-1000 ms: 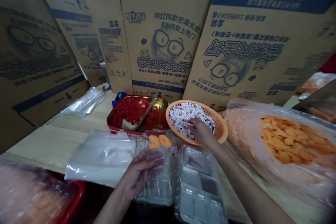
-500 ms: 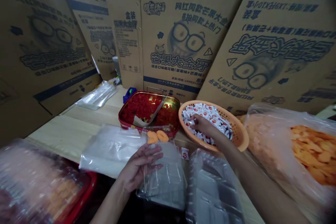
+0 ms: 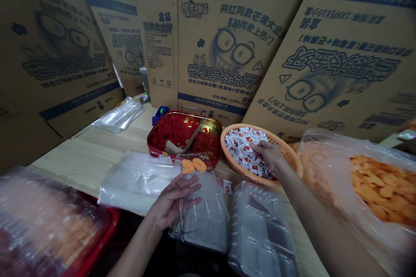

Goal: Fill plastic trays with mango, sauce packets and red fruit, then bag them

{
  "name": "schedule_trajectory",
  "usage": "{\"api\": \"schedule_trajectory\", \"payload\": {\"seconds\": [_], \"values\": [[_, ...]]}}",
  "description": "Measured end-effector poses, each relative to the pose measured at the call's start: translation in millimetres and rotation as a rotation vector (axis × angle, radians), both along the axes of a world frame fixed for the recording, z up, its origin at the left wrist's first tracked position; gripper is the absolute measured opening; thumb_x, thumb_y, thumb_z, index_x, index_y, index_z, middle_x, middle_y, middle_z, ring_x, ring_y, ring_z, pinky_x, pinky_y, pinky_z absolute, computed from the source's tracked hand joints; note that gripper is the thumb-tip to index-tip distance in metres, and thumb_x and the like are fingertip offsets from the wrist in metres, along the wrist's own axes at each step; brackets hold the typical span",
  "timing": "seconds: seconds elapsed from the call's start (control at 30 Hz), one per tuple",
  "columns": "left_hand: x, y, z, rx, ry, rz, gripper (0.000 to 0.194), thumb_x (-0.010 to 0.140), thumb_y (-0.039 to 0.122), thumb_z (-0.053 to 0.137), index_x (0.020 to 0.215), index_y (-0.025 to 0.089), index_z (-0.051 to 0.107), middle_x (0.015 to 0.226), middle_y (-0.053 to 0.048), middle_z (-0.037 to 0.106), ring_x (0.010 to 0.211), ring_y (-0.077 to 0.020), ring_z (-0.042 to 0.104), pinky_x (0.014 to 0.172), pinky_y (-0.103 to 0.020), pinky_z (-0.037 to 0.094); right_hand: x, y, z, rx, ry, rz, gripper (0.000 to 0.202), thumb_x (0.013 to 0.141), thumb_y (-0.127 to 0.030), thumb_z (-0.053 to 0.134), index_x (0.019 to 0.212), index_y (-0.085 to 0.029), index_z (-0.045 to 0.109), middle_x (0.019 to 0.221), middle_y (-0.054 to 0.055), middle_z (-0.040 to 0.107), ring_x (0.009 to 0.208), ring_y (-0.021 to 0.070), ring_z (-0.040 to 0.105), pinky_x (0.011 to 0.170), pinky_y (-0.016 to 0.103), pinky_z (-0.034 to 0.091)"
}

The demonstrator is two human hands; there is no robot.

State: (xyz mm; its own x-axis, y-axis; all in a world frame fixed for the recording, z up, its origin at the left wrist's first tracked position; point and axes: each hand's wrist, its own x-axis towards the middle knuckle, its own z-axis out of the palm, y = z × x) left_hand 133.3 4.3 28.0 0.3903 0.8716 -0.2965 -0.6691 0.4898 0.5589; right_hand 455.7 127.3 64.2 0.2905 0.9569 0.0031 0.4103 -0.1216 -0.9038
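My left hand (image 3: 175, 199) is open, fingers spread at the left side of a clear plastic tray (image 3: 204, 216). Two orange candy pieces (image 3: 193, 165) lie in the far end of that tray. Over the orange basket (image 3: 294, 156), my right hand (image 3: 268, 153) has its fingertips pinched at the small white packets (image 3: 243, 143); whether a packet is between them is too small to tell. One loose packet (image 3: 227, 187) lies between the tray and a second clear tray stack (image 3: 260, 229).
A red tin (image 3: 151, 147) of red pieces stands behind the tray. Clear bags (image 3: 133, 181) lie at its left. A bag of orange pieces (image 3: 383, 186) is at the right, a red-rimmed container (image 3: 112, 220) at lower left. Cardboard boxes (image 3: 224, 43) wall the back.
My right hand has moved to the right within the basket, off the packets at its left side. My left hand remains beside the tray, and the view has shifted slightly.
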Motion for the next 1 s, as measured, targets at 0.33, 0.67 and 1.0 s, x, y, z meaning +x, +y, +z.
{"api": "schedule_trajectory", "payload": {"seconds": [0.33,0.67,1.0], "values": [[4.2,3.0,-5.3,-0.001,-0.05,0.017,0.049,0.07,-0.006,0.056,0.112,0.018,0.043,0.126,-0.016,0.05,0.118,-0.0326,0.047,0.091,-0.053,0.043,-5.2,-10.2,2.9,-0.031,0.216,-0.088,0.033,0.048,-0.029,0.075,0.049,-0.021,0.043,0.043,-0.007,0.041,0.041,0.008,0.035,0.039,0.022,0.028],[9.4,1.9,-4.5,0.03,-0.053,0.018,0.046,0.069,-0.006,0.056,0.108,0.017,0.046,0.123,-0.014,0.053,0.117,-0.0316,0.047,0.091,-0.052,0.044,-22.1,-32.7,29.7,-0.007,0.565,0.04,0.036,0.053,-0.02,0.077,0.053,-0.02,0.041,0.054,-0.006,0.047,0.053,0.0089,0.05,0.059,0.025,0.053],[21.1,1.7,5.2,0.105,-0.13,-0.012,0.062,0.059,-0.011,0.054,0.112,0.021,0.05,0.113,-0.006,0.059,0.108,-0.0241,0.054,0.096,-0.051,0.039,-135.6,-90.4,26.8,-0.136,0.572,0.374,0.034,0.051,-0.039,0.078,0.067,-0.017,0.057,0.063,-0.003,0.06,0.056,0.0102,0.053,0.054,0.023,0.044]]}}
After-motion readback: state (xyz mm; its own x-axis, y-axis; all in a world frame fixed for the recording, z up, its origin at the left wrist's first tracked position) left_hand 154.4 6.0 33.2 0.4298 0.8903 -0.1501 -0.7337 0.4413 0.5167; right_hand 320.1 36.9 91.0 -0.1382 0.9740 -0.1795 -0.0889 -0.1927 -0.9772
